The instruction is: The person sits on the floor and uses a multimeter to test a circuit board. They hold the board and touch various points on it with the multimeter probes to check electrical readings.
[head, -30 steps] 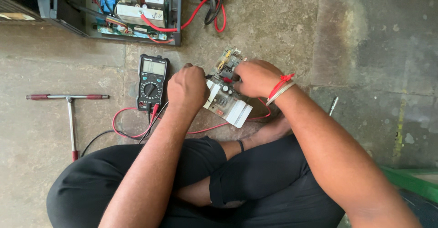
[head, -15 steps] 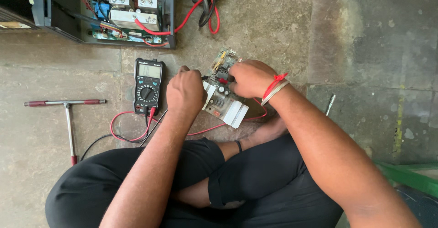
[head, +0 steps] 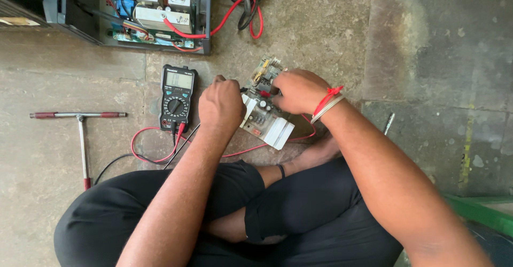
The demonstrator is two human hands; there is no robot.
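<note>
A circuit board (head: 264, 118) with white heat sinks lies on the concrete floor in front of my crossed legs. My left hand (head: 220, 104) is closed around a black test probe, its tip at the board's left edge. My right hand (head: 299, 90) grips a red probe and presses it onto the board's upper part. A black digital multimeter (head: 177, 97) lies flat just left of my left hand. Its red and black leads (head: 152, 152) loop over the floor toward my knees.
An opened metal case (head: 155, 16) with wiring and parts stands at the top left. Red and grey cables (head: 248, 2) trail from it. A T-handle wrench (head: 80, 125) lies at the left. A small screwdriver (head: 388, 124) rests at the right. A green edge (head: 475, 211) shows at the lower right.
The view has drifted slightly, so everything sits a little lower and further left in frame. Both hands stay on the board with the probes.
</note>
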